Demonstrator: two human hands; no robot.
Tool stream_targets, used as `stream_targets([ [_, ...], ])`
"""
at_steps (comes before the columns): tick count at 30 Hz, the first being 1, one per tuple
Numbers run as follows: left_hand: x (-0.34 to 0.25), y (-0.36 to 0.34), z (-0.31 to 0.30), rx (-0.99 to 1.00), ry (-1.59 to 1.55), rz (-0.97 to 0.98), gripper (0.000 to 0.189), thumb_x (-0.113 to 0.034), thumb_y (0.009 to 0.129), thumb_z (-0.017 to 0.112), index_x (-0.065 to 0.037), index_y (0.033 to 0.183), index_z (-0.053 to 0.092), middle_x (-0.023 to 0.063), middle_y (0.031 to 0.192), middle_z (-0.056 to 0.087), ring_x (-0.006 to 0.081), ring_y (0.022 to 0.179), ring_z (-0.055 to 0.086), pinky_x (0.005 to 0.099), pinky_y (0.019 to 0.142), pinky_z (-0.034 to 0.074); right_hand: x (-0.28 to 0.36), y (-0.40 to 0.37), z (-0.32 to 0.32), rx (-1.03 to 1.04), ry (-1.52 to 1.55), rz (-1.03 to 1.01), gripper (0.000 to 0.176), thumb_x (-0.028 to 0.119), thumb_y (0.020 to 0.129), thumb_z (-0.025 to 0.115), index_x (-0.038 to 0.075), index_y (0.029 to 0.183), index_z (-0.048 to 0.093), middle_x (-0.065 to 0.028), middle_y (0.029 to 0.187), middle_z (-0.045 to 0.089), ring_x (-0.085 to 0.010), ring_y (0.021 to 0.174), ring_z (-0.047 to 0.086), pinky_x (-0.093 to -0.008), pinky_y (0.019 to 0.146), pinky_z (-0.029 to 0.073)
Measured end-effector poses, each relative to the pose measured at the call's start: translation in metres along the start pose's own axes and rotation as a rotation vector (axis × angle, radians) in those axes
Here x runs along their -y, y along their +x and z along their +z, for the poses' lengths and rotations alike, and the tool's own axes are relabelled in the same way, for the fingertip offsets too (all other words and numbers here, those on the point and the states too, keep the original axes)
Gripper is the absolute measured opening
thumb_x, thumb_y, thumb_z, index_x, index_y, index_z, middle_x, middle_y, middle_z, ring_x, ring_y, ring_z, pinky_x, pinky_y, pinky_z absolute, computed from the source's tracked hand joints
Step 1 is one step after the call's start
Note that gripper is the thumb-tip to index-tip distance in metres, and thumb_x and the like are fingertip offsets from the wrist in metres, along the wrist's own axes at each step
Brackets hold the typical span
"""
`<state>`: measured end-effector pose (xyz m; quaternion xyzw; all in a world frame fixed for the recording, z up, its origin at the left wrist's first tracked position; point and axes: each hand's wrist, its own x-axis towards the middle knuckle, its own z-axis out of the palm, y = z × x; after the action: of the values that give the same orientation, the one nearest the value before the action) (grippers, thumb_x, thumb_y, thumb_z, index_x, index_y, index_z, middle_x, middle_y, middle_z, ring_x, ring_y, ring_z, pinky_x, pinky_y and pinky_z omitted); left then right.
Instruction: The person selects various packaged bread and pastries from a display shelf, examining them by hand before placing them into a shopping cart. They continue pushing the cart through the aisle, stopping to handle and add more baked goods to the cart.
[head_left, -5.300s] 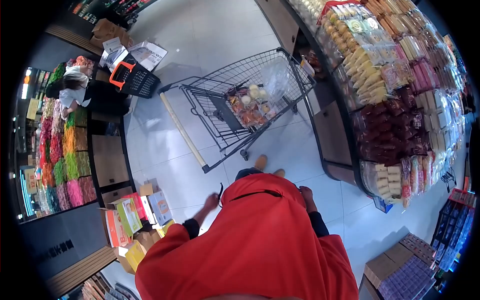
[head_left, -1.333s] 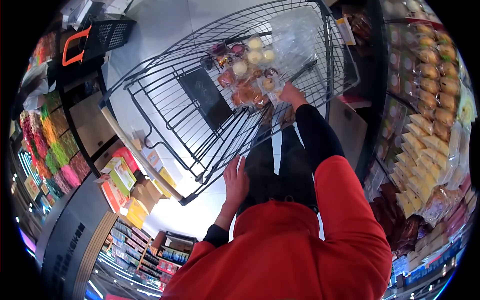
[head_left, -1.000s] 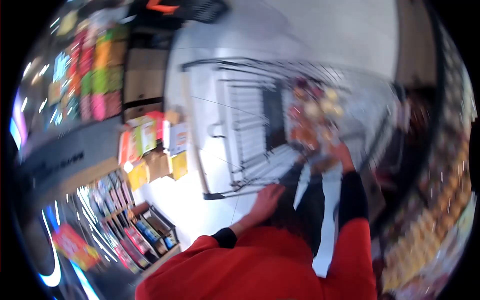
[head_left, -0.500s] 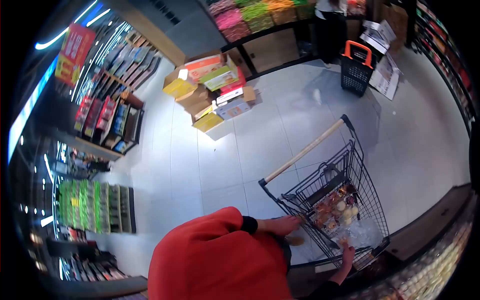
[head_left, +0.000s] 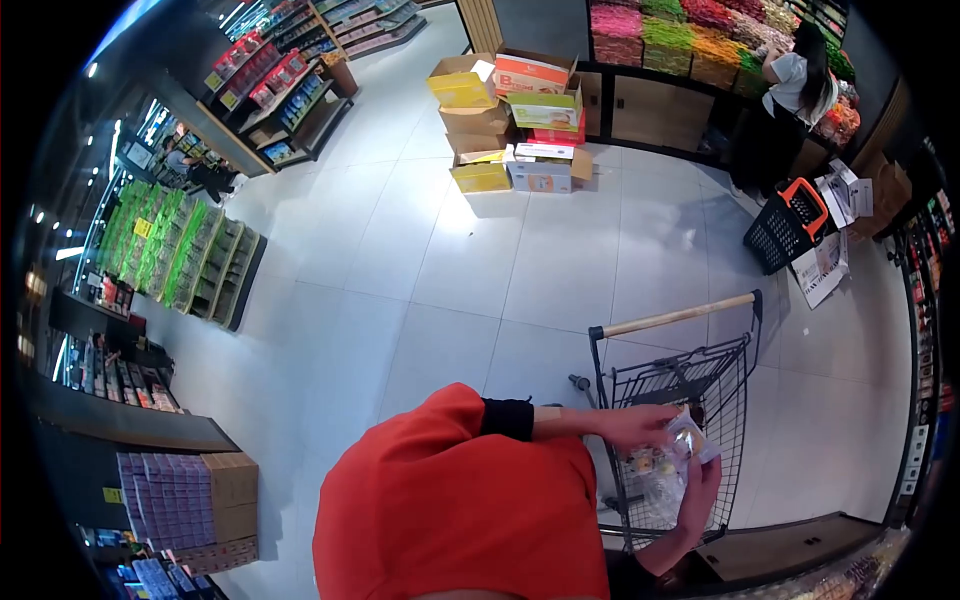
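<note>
Both my hands meet over the shopping cart (head_left: 676, 320), holding a small clear plastic packet (head_left: 690, 437) with something brownish inside that I cannot make out. My left hand (head_left: 640, 426) comes from the upper side, its fingers closed on the packet's near edge. From below, my right hand (head_left: 699, 492) grips the packet's other side, fingers bent around it. Beneath them in the wire basket lie a crumpled clear plastic bag (head_left: 662, 495) and some packaged goods (head_left: 640, 462), partly hidden by my hands.
Stacked cardboard boxes (head_left: 542, 175) stand on the tiled floor ahead. A black basket with an orange handle (head_left: 785, 232) is near a person (head_left: 790, 110) at colourful produce bins (head_left: 668, 45). Green-topped shelving (head_left: 175, 255) is at left; a low wooden cabinet (head_left: 790, 540) borders the cart.
My left hand has risen from beside the cart to the packet. My right hand has lifted from the basket's contents, and both now hold the packet. The view has turned.
</note>
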<state>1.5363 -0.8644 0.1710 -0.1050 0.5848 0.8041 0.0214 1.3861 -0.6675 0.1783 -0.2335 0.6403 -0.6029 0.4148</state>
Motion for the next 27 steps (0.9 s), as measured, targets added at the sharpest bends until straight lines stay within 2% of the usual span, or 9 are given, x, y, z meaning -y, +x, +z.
stream_targets([
  [2, -0.009, -0.007, -0.001, -0.058, -0.014, 0.076, 0.039, -0.019, 0.105, 0.054, -0.002, 0.139, 0.045, 0.0063, 0.110, 0.063, 0.0110, 0.092, 0.059, 0.0285, 0.074, 0.052, 0.005, 0.005, 0.012, -0.014, -0.018, -0.011, 0.047, 0.019, 0.100, 0.060, -0.003, 0.140, 0.046, -0.0138, 0.133, 0.057, -0.0205, 0.120, 0.054, -0.0351, 0.106, 0.040],
  [7, -0.010, -0.015, -0.008, -0.123, 0.056, 0.168, 0.038, -0.019, 0.103, 0.061, 0.000, 0.134, 0.051, 0.0058, 0.111, 0.065, 0.0113, 0.096, 0.060, 0.0289, 0.086, 0.053, 0.003, 0.003, 0.014, 0.083, -0.055, -0.082, 0.048, 0.024, 0.106, 0.053, -0.004, 0.144, 0.043, -0.0150, 0.136, 0.055, -0.0207, 0.125, 0.052, -0.0339, 0.108, 0.039],
  [9, -0.013, -0.020, -0.005, -0.121, 0.036, 0.190, 0.038, -0.019, 0.102, 0.063, 0.001, 0.132, 0.053, 0.0073, 0.114, 0.066, 0.0127, 0.102, 0.062, 0.0294, 0.093, 0.052, 0.001, -0.003, 0.014, 0.061, -0.060, -0.079, 0.046, 0.024, 0.106, 0.052, -0.004, 0.142, 0.045, -0.0143, 0.134, 0.056, -0.0197, 0.123, 0.053, -0.0334, 0.106, 0.040],
  [14, -0.018, -0.016, 0.002, -0.062, -0.113, 0.178, 0.030, -0.013, 0.101, 0.063, 0.001, 0.127, 0.054, 0.0091, 0.118, 0.066, 0.0138, 0.112, 0.062, 0.0305, 0.098, 0.050, 0.004, -0.017, 0.016, -0.133, -0.051, -0.071, 0.038, 0.023, 0.106, 0.052, -0.004, 0.134, 0.051, -0.0117, 0.126, 0.059, -0.0165, 0.114, 0.055, -0.0315, 0.099, 0.044],
  [16, -0.017, -0.014, 0.002, -0.056, -0.146, 0.167, 0.032, -0.019, 0.103, 0.062, 0.000, 0.127, 0.052, 0.0100, 0.121, 0.066, 0.0146, 0.113, 0.061, 0.0302, 0.099, 0.049, 0.011, -0.025, 0.022, -0.144, -0.051, -0.033, 0.035, 0.022, 0.104, 0.054, -0.003, 0.129, 0.055, -0.0098, 0.121, 0.061, -0.0148, 0.109, 0.056, -0.0303, 0.096, 0.045],
  [17, -0.022, -0.012, 0.002, -0.016, -0.135, 0.163, 0.032, -0.019, 0.103, 0.062, 0.000, 0.127, 0.052, 0.0100, 0.121, 0.066, 0.0146, 0.113, 0.061, 0.0302, 0.099, 0.049, 0.010, -0.027, 0.022, -0.157, 0.006, -0.086, 0.039, 0.019, 0.100, 0.061, -0.004, 0.131, 0.055, -0.0108, 0.122, 0.064, -0.0159, 0.111, 0.059, -0.0317, 0.098, 0.046],
  [20, -0.030, -0.012, 0.007, -0.038, -0.081, 0.111, 0.025, -0.020, 0.103, 0.061, -0.002, 0.119, 0.055, 0.0046, 0.110, 0.065, 0.0102, 0.104, 0.059, 0.0270, 0.092, 0.049, 0.012, -0.035, 0.025, -0.155, 0.089, -0.184, 0.038, 0.018, 0.099, 0.062, -0.004, 0.130, 0.056, -0.0105, 0.123, 0.064, -0.0162, 0.111, 0.059, -0.0316, 0.098, 0.046],
  [23, -0.030, -0.009, 0.010, -0.030, -0.078, 0.087, 0.015, -0.019, 0.104, 0.061, -0.005, 0.105, 0.055, -0.0047, 0.092, 0.054, 0.0029, 0.086, 0.049, 0.0228, 0.076, 0.044, 0.016, -0.044, 0.032, -0.233, 0.090, -0.155, 0.039, 0.018, 0.100, 0.062, -0.004, 0.131, 0.055, -0.0100, 0.123, 0.065, -0.0158, 0.111, 0.060, -0.0321, 0.099, 0.046],
  [27, -0.037, -0.006, 0.018, 0.044, -0.053, 0.077, 0.017, -0.021, 0.105, 0.060, -0.005, 0.102, 0.056, -0.0065, 0.090, 0.051, 0.0009, 0.084, 0.045, 0.0201, 0.073, 0.039, 0.007, -0.056, 0.034, -0.277, 0.137, -0.193, 0.040, 0.020, 0.100, 0.062, -0.003, 0.133, 0.054, -0.0082, 0.121, 0.066, -0.0142, 0.108, 0.060, -0.0307, 0.096, 0.047],
])
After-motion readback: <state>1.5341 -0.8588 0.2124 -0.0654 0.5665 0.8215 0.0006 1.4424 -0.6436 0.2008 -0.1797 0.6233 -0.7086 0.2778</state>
